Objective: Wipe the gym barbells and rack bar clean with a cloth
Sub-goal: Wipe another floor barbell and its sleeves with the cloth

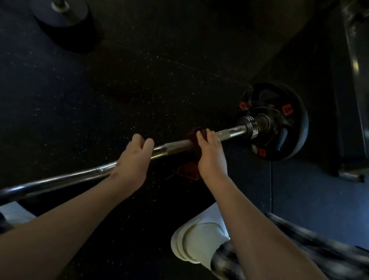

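1. The barbell (pixel 61 178) enters at the blurred lower-left edge, its left end cut off, above open floor (pixel 140 75).
2. The left hand (pixel 132 161) curls over its shaft.
3. The right hand (pixel 211 155) grips a dark red cloth (pixel 187 172) against the shaft; the cloth's folds are indistinct.
4. Bare shaft runs to the weight plate (pixel 281 126).

The dark speckled rubber floor (pixel 140 75) carries a black weight plate (pixel 275 121) standing on edge just beyond the right hand (pixel 211 160). Well beyond the left hand (pixel 132 161) rests a second plate (pixel 59 10) with a steel bar through it. A white shoe (pixel 198 240) stands below the right forearm, and a machine base (pixel 350 171) sits far right.
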